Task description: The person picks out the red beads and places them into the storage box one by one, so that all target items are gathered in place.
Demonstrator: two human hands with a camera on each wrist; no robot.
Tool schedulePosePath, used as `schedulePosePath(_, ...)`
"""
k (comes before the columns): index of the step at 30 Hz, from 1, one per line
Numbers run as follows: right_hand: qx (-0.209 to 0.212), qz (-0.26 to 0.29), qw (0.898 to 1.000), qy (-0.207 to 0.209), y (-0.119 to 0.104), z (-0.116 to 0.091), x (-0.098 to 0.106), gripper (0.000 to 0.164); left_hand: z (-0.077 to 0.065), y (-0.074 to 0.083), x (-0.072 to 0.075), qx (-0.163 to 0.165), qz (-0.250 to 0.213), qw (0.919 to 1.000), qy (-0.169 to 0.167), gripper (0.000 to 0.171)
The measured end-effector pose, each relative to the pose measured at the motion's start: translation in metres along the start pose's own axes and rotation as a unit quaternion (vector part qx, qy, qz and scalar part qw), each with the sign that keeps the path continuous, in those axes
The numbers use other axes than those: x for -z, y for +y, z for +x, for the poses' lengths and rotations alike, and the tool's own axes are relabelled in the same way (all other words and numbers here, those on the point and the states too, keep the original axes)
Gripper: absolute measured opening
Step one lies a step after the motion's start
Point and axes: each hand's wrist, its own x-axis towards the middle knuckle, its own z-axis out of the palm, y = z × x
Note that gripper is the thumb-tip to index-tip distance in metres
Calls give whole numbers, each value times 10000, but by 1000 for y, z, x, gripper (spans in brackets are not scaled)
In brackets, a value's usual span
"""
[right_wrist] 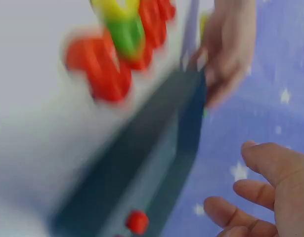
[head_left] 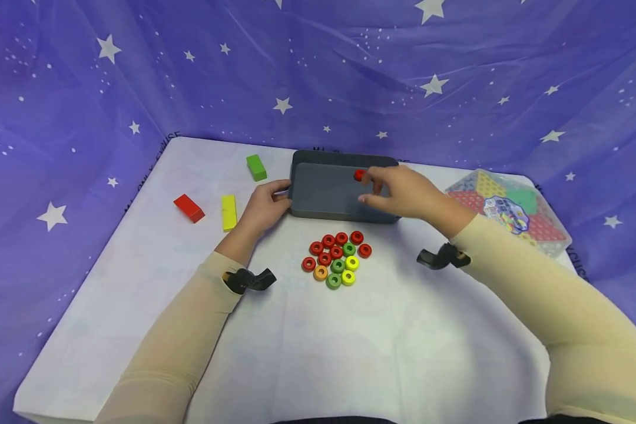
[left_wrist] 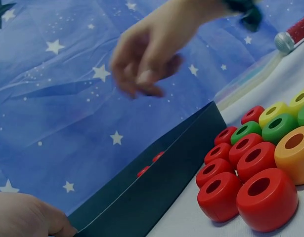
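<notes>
A dark grey rectangular tray (head_left: 325,191) lies at the back of the table. My left hand (head_left: 267,206) grips its left end with fingers and thumb. Over the tray's right part is my right hand (head_left: 397,188), thumb and fingers apart; in the right wrist view that right hand (right_wrist: 270,192) holds nothing. A red bead (head_left: 359,175) shows in the tray by my right fingertips. The left wrist view has two red beads (left_wrist: 151,165) in there, partly hidden by the wall. In front of the tray, several red, green, yellow and orange ring-shaped beads (head_left: 336,252) stand in a cluster.
Left of my left hand lie a red block (head_left: 189,208), a yellow block (head_left: 229,213) and a green block (head_left: 256,168). A clear sectioned case (head_left: 509,209) of coloured pieces sits at the back right, beside my right forearm. A purple starry cloth (head_left: 328,76) hangs behind.
</notes>
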Motion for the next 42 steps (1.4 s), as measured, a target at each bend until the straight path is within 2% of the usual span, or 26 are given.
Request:
schedulePosePath(6,347,-103,9985,-414,-17,-45,-43,31,0,0,0,48,5,10000,-5,53)
schedulePosePath(12,535,-673,9960,-242,-16,-57,-79,29,1,0,0,1,-34,10000,24,53)
schedulePosePath(15,675,-760,9947,-138,-15,-58,-82,28,3,-2,0,-37,-33,10000,27,53)
schedulePosePath(19,637,-552,9964,-132,-17,-52,-64,29,4,-2,-1,-62,-35,10000,63,53)
schedulePosePath(24,572,-400,9975,-56,-11,-22,-29,25,3,-1,-2,-53,-57,9999,73,52)
schedulePosePath(29,382,-126,9991,-130,4,32,-9,23,3,-1,1,-2,33,10000,32,53)
schedulePosePath(32,79,-50,9996,-283,15,66,-8,27,4,-1,3,7,81,10000,-3,53)
schedulePosePath(36,-297,-256,9979,-511,30,103,-14,27,2,-4,3,42,101,9999,-12,52)
schedulePosePath(39,-416,-489,9956,-678,38,122,-20,23,1,-5,0,46,42,10000,-12,52)
schedulePosePath(42,-491,-671,9923,-922,43,133,-25,19,2,-4,-3,-9,-38,10000,9,52)
